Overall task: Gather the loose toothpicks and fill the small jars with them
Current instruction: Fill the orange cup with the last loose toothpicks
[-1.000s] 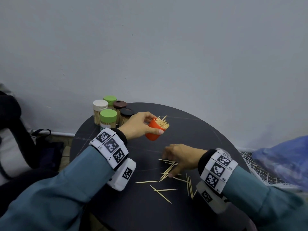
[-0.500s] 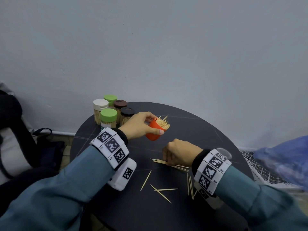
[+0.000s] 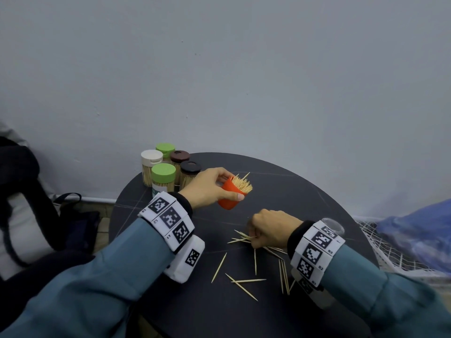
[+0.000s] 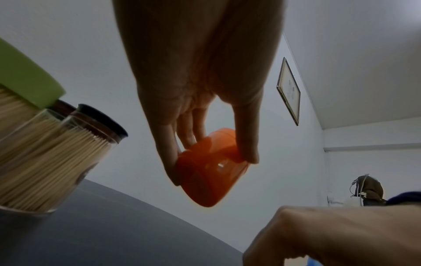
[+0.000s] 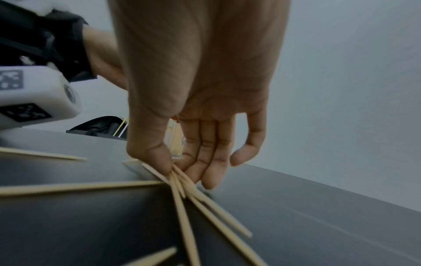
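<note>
Both hands are busy: the left hand grasps the orange jar above the middle of the table, tipped toward the right, probably so a bundle can slide in beside the toothpicks already bristling from its mouth. The right hand pinches a small bundle of toothpicks between thumb and fingers, just off the surface. More loose toothpicks lie scattered toward the near edge. Filled, capped jars stand at the far left edge. A second ago the right hand lay flatter, sweeping sticks together; now it has curled shut around them, though how many it holds is hard to tell.
</note>
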`<move>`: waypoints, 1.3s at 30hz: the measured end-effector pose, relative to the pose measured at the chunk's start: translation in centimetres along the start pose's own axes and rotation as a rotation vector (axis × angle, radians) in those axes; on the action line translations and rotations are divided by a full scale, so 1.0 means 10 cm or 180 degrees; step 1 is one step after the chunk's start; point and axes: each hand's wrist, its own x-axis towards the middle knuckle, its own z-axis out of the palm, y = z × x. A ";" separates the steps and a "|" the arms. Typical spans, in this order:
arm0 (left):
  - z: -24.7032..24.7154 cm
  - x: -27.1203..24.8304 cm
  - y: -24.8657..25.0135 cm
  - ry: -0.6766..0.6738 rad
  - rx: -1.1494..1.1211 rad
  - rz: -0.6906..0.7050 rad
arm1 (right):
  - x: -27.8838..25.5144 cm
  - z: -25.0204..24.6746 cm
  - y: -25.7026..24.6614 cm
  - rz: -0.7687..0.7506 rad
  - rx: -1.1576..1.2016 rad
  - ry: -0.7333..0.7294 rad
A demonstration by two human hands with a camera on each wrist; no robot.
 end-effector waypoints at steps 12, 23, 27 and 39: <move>0.01 0.02 0.00 -0.0009 -0.0051 0.0047 | -0.03 -0.09 0.36 0.0052 0.1525 0.0803; 0.02 0.02 -0.01 -0.0096 -0.0102 0.0041 | -0.13 -0.69 0.50 0.0068 0.1947 0.2252; 0.02 0.02 -0.02 -0.0052 -0.0073 0.0080 | -0.11 -0.93 0.41 -0.0214 0.1519 0.1429; 0.02 0.05 -0.07 -0.0073 -0.0251 0.0068 | 0.08 -1.05 0.13 -0.0455 0.1029 0.0923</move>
